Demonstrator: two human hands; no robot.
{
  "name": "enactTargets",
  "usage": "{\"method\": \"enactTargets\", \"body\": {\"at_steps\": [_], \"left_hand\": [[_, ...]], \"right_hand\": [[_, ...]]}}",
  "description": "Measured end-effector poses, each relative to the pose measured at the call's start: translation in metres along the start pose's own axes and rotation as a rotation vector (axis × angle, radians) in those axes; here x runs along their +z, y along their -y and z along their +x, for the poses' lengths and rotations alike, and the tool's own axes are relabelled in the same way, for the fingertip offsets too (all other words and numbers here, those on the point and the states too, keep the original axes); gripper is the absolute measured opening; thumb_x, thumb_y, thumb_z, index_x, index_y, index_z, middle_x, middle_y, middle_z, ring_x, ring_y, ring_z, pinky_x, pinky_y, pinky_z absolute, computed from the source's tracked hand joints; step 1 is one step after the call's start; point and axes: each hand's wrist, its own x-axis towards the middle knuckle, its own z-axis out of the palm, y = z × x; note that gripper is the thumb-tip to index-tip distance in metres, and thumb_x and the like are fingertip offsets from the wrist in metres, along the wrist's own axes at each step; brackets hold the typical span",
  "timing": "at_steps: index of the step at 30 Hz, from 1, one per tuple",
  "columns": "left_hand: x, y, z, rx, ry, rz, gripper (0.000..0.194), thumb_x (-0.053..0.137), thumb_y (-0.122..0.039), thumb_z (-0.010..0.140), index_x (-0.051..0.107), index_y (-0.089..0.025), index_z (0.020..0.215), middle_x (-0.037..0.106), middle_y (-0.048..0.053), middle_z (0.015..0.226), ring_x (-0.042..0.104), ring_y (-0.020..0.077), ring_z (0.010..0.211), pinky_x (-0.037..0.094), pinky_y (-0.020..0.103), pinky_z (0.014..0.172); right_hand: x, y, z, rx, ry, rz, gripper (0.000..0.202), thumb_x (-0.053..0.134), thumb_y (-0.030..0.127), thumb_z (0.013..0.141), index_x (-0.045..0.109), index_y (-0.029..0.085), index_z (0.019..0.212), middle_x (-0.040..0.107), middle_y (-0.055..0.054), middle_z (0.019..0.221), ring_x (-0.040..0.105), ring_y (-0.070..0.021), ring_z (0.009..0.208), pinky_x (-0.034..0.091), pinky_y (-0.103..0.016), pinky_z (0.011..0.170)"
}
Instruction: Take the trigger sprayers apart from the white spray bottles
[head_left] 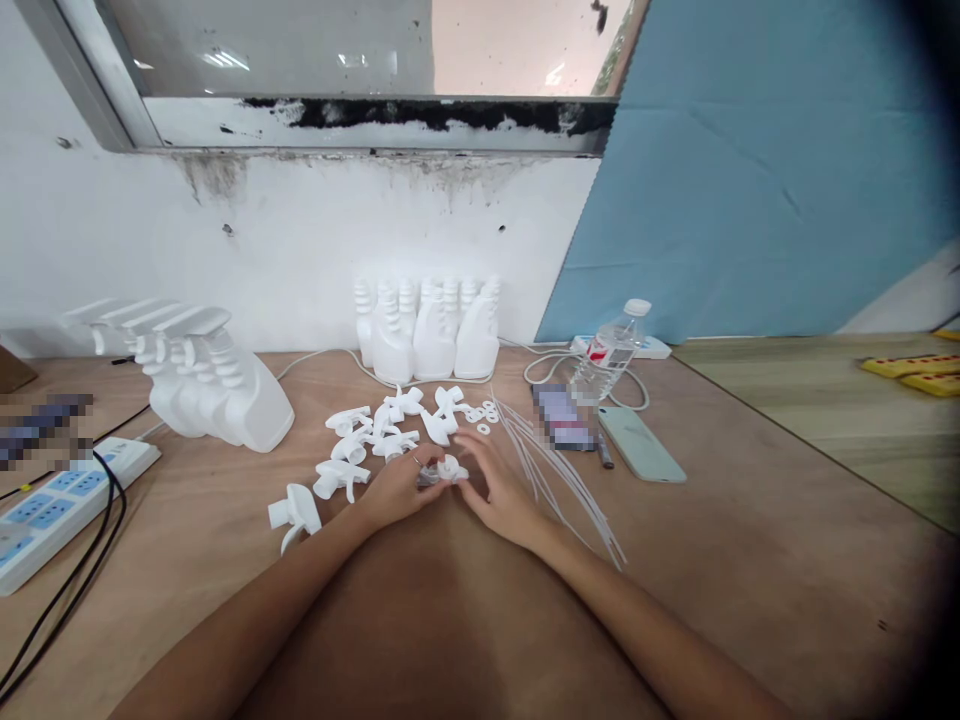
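Observation:
In front of me, my left hand point(401, 488) has its fingers closed round a small white spray trigger head point(451, 468), whose round end faces right. My right hand point(499, 492) grips that end from the other side, the thumb low and the fingers curved above. Part of the piece is hidden by the fingers. Several loose white trigger heads point(341, 478) lie left of and beyond my hands. White ring washers point(484, 428) are scattered just past the right fingers. Thin clear dip tubes point(574, 485) lie fanned out to the right.
White spray bottles point(476, 335) stand against the wall; bottles with trigger heads point(255, 405) are at left. A power strip point(82, 490) with black cables lies left. On the right are a water bottle point(611, 350), a blurred phone point(562, 415), a pen point(604, 452) and a pale green phone point(643, 443).

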Motion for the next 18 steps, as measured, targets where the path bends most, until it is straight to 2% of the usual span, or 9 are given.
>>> {"method": "enactTargets", "body": {"at_steps": [3, 5, 9, 11, 15, 18], "left_hand": [[-0.001, -0.002, 0.001, 0.032, 0.001, 0.022, 0.024, 0.056, -0.026, 0.084, 0.053, -0.023, 0.107, 0.064, 0.002, 0.105, 0.061, 0.0160, 0.093, 0.046, 0.028, 0.086], [-0.001, -0.003, 0.001, 0.030, -0.003, 0.038, 0.024, 0.056, -0.025, 0.082, 0.054, -0.023, 0.106, 0.064, 0.003, 0.105, 0.061, 0.0162, 0.092, 0.047, 0.028, 0.086], [-0.001, -0.004, 0.002, 0.035, -0.017, 0.078, 0.021, 0.056, -0.025, 0.082, 0.055, -0.023, 0.103, 0.065, 0.003, 0.104, 0.062, 0.0173, 0.092, 0.047, 0.029, 0.084], [-0.001, -0.005, 0.002, 0.044, -0.017, 0.103, 0.020, 0.055, -0.025, 0.083, 0.056, -0.023, 0.102, 0.066, 0.002, 0.103, 0.062, 0.0177, 0.092, 0.048, 0.029, 0.083], [-0.001, -0.007, 0.001, 0.056, -0.021, 0.136, 0.019, 0.055, -0.025, 0.083, 0.056, -0.022, 0.102, 0.066, 0.003, 0.103, 0.063, 0.0178, 0.092, 0.048, 0.029, 0.083], [-0.001, -0.008, 0.002, 0.064, -0.026, 0.152, 0.019, 0.054, -0.025, 0.084, 0.056, -0.022, 0.102, 0.066, 0.003, 0.102, 0.063, 0.0180, 0.092, 0.048, 0.029, 0.083]], "right_hand": [[-0.014, -0.016, 0.003, 0.061, -0.126, -0.164, 0.050, 0.042, 0.008, 0.079, 0.042, 0.017, 0.128, 0.057, -0.012, 0.120, 0.057, -0.0215, 0.105, 0.043, -0.040, 0.095], [-0.025, -0.028, 0.004, 0.134, -0.138, -0.322, 0.043, 0.041, 0.008, 0.077, 0.050, 0.015, 0.119, 0.064, -0.011, 0.103, 0.060, -0.0229, 0.093, 0.045, -0.039, 0.087], [-0.043, -0.042, 0.004, 0.382, -0.035, -0.602, 0.021, 0.046, 0.024, 0.085, 0.059, 0.015, 0.098, 0.066, -0.010, 0.083, 0.062, -0.0242, 0.076, 0.044, -0.034, 0.069], [-0.046, -0.045, 0.003, 0.476, 0.050, -0.671, 0.019, 0.050, 0.032, 0.086, 0.060, 0.016, 0.087, 0.066, -0.010, 0.079, 0.063, -0.0243, 0.073, 0.041, -0.032, 0.064], [-0.045, -0.049, 0.003, 0.534, 0.144, -0.673, 0.017, 0.049, 0.026, 0.085, 0.061, 0.016, 0.078, 0.068, -0.012, 0.081, 0.064, -0.0234, 0.076, 0.038, -0.029, 0.063], [-0.045, -0.051, 0.004, 0.620, 0.118, -0.632, 0.017, 0.051, 0.023, 0.081, 0.063, 0.016, 0.071, 0.069, -0.012, 0.078, 0.064, -0.0224, 0.072, 0.037, -0.028, 0.060]]}}
